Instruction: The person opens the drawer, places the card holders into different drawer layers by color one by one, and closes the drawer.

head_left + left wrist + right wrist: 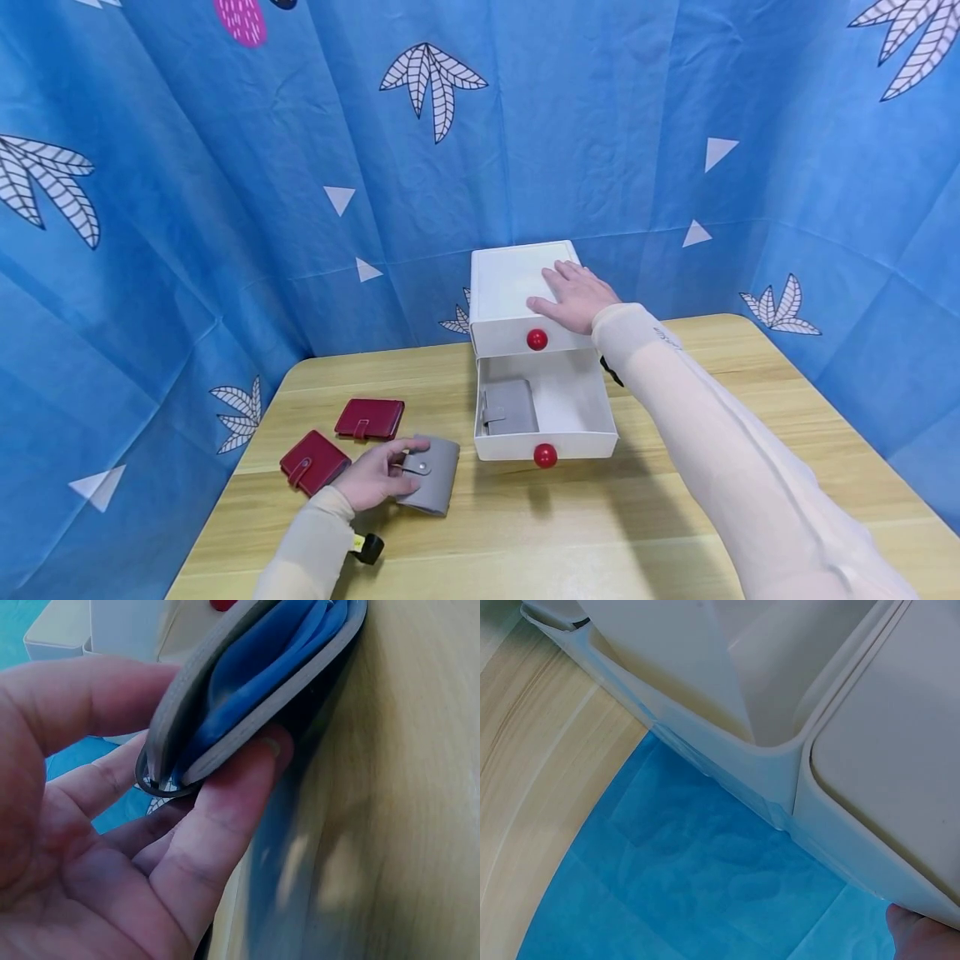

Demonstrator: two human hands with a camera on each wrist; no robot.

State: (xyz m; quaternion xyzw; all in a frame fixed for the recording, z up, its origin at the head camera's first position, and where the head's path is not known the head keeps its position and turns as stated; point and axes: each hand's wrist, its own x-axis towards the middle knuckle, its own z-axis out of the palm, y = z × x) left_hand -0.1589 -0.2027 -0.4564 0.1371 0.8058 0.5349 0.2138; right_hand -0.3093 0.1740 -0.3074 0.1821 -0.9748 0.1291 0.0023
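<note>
I see the left hand (372, 477) pinching the grey snap wallet (441, 479), pulled-out drawer (585, 446) at its two o'clock; right hand (576, 298) rests unclenched.

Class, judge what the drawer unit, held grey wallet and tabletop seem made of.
Drawer unit: probably plastic; smooth, white, with rounded, moulded-looking edges.
Held grey wallet: perhaps leather or imitation leather; matte, with a bending cover.
Tabletop: wood or wood-look laminate; softly glossy, with pale streaked grain.
</note>
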